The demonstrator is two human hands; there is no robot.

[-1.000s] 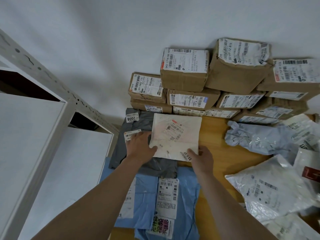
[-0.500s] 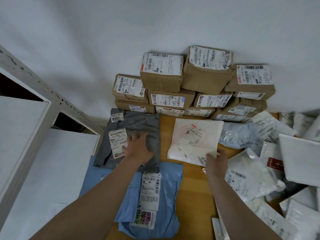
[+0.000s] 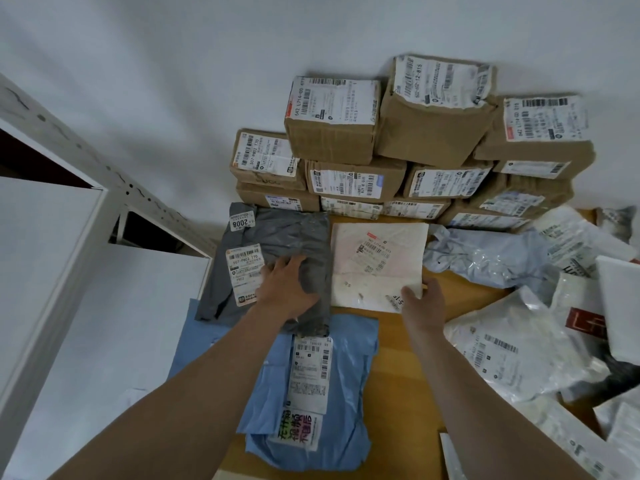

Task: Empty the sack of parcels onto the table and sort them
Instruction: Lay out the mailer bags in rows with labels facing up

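1. Head view: the left hand (image 3: 287, 285) lies flat with fingers spread, pressing on the grey bag (image 3: 294, 230) at the far left of the table (image 3: 408, 375).
2. The right hand (image 3: 426, 301) pinches the near right corner of the white flat parcel (image 3: 377, 261) (thumb on top), which lies just beside the grey bag.
3. The blue bag (image 3: 349, 368) lies nearer, partly under the grey bag.
4. Cardboard boxes (image 3: 415, 140) are stacked against the wall; loose white bags (image 3: 512, 358) are piled at right.

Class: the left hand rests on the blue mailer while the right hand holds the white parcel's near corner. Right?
No: the head view shows the left hand resting on the grey mailer, not the blue; the right hand does hold the white parcel by its near corner.
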